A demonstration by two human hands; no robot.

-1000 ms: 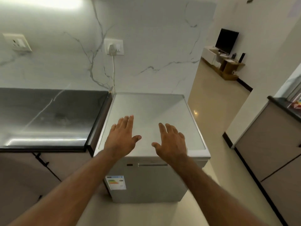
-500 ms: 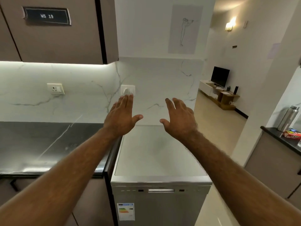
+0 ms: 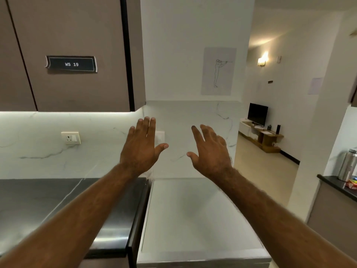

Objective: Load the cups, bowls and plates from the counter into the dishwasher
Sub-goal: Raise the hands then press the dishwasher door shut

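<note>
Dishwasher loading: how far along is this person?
Nothing looks done yet. Only the top of the dishwasher shows, so whether it is open cannot be told. In hand: nothing; the left hand and right hand are raised open. The counter shows no cups, bowls or plates in this view, so finding and loading them all seems left.

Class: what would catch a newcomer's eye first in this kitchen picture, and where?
The left hand and right hand are held open mid-frame, with the steel dishwasher top below them. Upper left, a black WS 19 label sits on a brown cabinet. To its right is a line drawing of a standing figure.
</note>
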